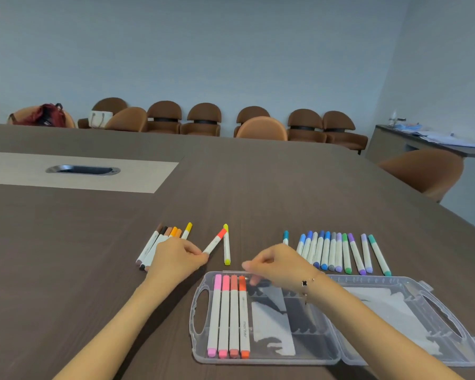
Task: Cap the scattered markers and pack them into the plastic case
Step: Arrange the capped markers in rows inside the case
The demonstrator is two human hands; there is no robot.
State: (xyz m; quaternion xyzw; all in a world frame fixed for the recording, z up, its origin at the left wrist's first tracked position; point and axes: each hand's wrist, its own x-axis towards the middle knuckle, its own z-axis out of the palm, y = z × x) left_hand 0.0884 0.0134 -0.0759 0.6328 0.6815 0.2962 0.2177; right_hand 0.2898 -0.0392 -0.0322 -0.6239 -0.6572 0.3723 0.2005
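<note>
4 markers (228, 315) already lie side by side in the plastic case (266, 359), filling its leftmost slots, pink through orange, caps toward the far edge of the case. The case stands open, its lid (412, 319) flat to the right.

My left hand (176, 259), just beyond the case's far left corner, pinches the near end of a coral-capped marker (214, 244) between thumb and fingertips; the marker angles up and away, its cap touching or almost touching a yellow marker (226, 245) lying beyond the case. My right hand (277, 266) hovers over the far edge of the case, fingers loosely curled and pointing down near the orange marker's cap, holding nothing that I can see.

I judge the step in hand to be bringing the coral marker to the next free slot, right of the orange one. To do it well I would check that its cap is seated, turn it parallel to the 4 packed ones with the cap at the far end, then press it down evenly with the right hand.

Beyond the case's left side waits a brown-to-yellow group (165, 242); beyond its right side, a blue, green and purple row (337, 252).
</note>
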